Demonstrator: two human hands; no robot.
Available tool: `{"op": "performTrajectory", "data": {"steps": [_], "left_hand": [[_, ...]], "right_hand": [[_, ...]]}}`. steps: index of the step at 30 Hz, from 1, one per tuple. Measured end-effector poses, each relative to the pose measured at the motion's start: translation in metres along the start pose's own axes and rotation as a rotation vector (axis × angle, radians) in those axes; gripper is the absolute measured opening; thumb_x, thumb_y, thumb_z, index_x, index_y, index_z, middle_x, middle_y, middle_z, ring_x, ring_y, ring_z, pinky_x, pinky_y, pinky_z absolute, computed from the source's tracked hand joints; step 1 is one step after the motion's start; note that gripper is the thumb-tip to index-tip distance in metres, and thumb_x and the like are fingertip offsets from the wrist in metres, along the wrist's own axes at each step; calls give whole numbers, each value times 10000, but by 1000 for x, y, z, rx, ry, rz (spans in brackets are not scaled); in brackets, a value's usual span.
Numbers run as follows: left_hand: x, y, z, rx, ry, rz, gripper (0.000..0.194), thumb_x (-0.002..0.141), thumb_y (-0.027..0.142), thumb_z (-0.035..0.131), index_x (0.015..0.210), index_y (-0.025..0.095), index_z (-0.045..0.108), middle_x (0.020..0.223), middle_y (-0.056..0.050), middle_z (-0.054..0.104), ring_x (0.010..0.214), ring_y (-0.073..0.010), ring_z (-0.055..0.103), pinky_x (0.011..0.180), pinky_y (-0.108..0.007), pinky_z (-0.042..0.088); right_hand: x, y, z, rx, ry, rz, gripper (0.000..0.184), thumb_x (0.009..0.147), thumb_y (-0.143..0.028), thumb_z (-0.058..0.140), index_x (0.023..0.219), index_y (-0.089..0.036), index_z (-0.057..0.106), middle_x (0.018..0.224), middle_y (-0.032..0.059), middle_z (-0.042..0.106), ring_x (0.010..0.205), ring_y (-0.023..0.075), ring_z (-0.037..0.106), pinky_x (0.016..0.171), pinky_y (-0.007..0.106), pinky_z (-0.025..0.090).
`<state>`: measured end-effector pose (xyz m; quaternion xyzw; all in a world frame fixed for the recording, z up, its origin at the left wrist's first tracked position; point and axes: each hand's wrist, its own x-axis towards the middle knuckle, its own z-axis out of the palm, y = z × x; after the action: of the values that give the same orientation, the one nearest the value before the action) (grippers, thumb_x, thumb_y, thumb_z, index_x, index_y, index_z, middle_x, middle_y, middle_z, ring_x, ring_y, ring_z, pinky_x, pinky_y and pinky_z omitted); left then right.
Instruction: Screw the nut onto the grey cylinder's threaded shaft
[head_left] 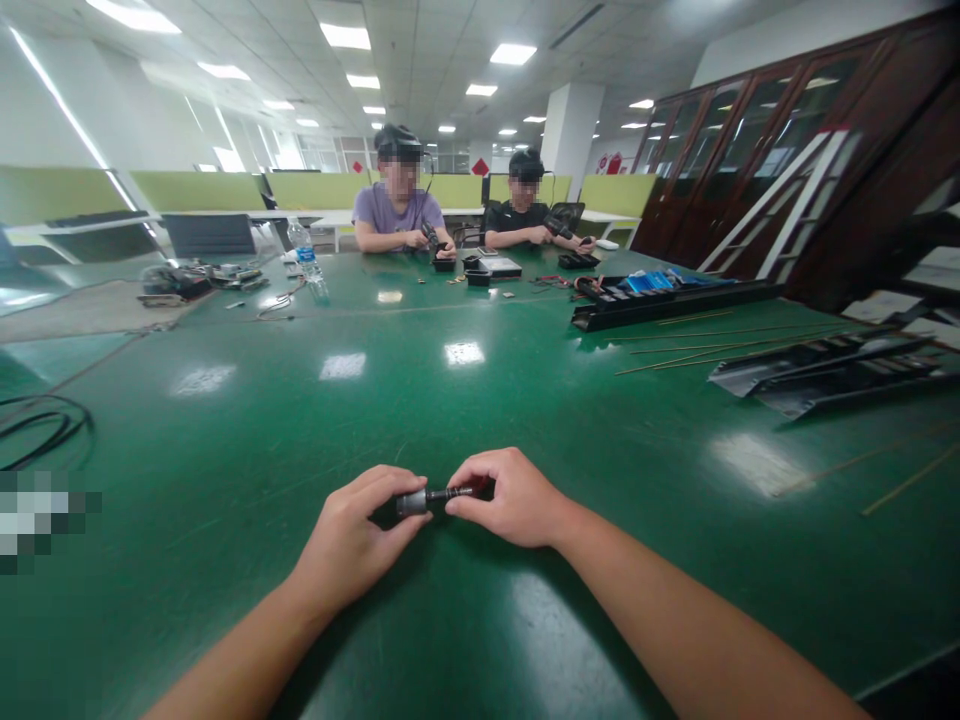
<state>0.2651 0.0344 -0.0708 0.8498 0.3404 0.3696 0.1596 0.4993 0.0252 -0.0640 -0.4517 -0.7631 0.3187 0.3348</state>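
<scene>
My left hand (352,530) and right hand (510,498) are closed, gripping a small metal shaft fitting (435,498) between them over the green table (480,400). Farther off, a long black tray (667,308) holds blue pieces (651,282). Small black containers (478,277) sit before two seated co-workers (457,195), contents unclear; glass-fronted wooden cabinets (750,150) line the right.

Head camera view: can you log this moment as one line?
left hand: holds metal cylinder | right hand: holds dark rod | surface: green bench mat
</scene>
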Motion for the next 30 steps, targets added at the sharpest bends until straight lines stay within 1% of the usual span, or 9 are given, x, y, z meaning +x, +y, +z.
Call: {"op": "performTrajectory", "data": {"steps": [14,23,30], "left_hand": [[2,0,-3,20,10,-27,252,827,231,731,1071,240,669,986,-12,697,895,-144,666,812,-252,539],[3,0,-5,39,28,-17,238,829,250,725,1061,220,680,981,-43,705,887,-173,677,807,-280,552],[2,-2,-7,46,19,-28,251,829,257,729,1072,228,676,996,-39,704,895,-170,676,817,-280,550]], "right_hand": [[0,0,-2,9,28,17,110,784,-257,721,849,-180,766,747,19,723,673,139,632,646,240,459],[1,3,-3,2,39,19,121,790,-272,718,854,-179,762,750,22,722,675,143,633,645,246,467],[2,2,-4,14,48,29,119,786,-264,721,857,-179,763,755,25,723,679,145,638,651,249,472]]}}
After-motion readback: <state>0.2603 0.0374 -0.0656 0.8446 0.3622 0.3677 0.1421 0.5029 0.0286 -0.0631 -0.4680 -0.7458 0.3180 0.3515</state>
